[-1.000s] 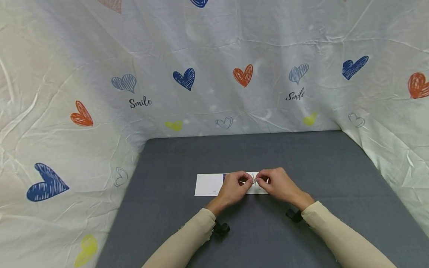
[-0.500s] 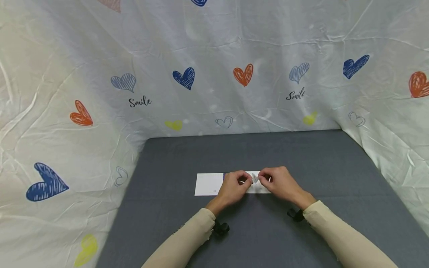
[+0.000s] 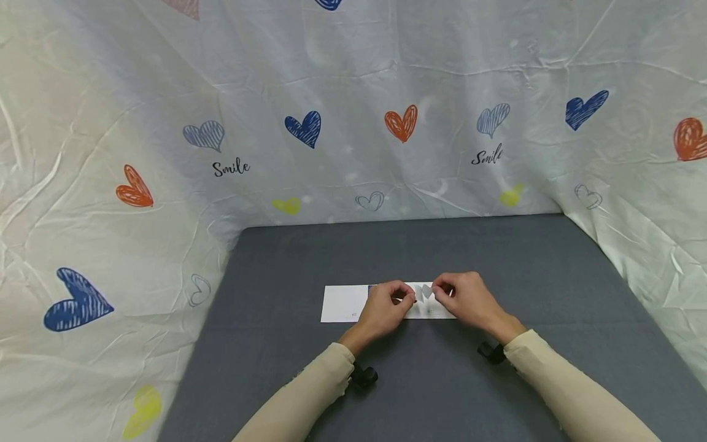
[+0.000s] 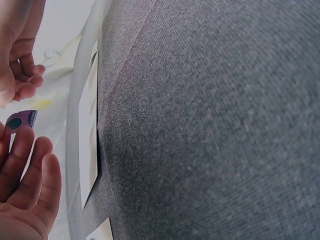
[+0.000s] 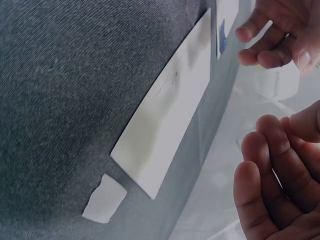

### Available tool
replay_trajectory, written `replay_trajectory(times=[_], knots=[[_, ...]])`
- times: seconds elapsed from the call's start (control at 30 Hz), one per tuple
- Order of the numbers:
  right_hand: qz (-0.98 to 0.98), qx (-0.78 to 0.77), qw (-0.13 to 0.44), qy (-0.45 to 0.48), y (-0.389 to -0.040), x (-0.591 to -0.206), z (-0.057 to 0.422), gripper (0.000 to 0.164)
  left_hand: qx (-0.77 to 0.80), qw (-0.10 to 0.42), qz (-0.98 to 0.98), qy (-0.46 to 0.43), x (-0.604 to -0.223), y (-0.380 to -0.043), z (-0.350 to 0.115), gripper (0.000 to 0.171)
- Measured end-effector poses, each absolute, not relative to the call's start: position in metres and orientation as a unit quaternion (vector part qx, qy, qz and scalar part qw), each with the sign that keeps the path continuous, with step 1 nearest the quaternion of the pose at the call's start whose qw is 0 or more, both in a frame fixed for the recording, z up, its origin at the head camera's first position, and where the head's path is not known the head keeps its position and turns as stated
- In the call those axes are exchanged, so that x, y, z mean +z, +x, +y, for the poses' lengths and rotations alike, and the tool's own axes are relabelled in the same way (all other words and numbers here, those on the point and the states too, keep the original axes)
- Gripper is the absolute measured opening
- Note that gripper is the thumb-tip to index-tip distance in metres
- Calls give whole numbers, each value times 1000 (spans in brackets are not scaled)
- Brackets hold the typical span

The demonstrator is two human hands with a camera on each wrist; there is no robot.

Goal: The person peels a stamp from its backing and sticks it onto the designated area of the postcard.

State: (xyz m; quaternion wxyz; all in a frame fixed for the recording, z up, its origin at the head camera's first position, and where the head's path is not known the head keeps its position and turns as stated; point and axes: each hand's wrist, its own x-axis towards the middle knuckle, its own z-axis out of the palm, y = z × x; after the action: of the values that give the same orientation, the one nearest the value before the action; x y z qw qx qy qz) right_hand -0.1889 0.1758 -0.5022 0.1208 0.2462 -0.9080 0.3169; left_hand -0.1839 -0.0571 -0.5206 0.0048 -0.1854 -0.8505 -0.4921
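Observation:
My left hand pinches a small sticker-like piece, purple with a dark round print in the left wrist view. Its pale back shows in the right wrist view. Just to the right, my right hand has thumb and fingertips together at a small light paper scrap, which looks like peeled backing. The two scraps nearly meet between the hands. Under them lies a white card, partly covered by the right hand. A second white card lies left of it, its blue-printed edge mostly hidden by my left hand.
A torn white paper scrap lies on the grey cloth beside the card, hidden in the head view. The grey-covered table ends at a white curtain printed with hearts.
My right hand has drawn away to the right and slightly up, so the gap between the fingertips has widened and both light scraps show. The left hand has hardly moved.

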Motion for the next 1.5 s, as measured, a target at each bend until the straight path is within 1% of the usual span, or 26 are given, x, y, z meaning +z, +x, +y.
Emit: replay_trajectory(times=[0.3, 0.53, 0.73, 0.93, 1.27, 1.4, 1.5], knots=[[-911, 314, 127, 234, -189, -500, 187, 12, -492, -2, -853, -175, -520, -183, -57, 12], [-914, 308, 133, 227, -188, -498, 198, 11, -488, -4, -855, -174, -520, -182, -58, 12], [-919, 304, 127, 217, -188, -496, 212, 13, -490, -2, -854, -176, -520, -182, -58, 12], [-927, 280, 150, 201, -189, -494, 228, 13, -491, -1, -853, -177, -520, -182, -60, 12], [-934, 262, 162, 178, -189, -497, 254, 14, -486, 1, -855, -180, -523, -183, -60, 12], [-942, 254, 152, 157, -189, -499, 265, 15, -484, -2, -857, -177, -522, -183, -60, 12], [-950, 246, 131, 138, -188, -500, 272, 16, -484, -4, -857, -174, -522, -183, -60, 12]])
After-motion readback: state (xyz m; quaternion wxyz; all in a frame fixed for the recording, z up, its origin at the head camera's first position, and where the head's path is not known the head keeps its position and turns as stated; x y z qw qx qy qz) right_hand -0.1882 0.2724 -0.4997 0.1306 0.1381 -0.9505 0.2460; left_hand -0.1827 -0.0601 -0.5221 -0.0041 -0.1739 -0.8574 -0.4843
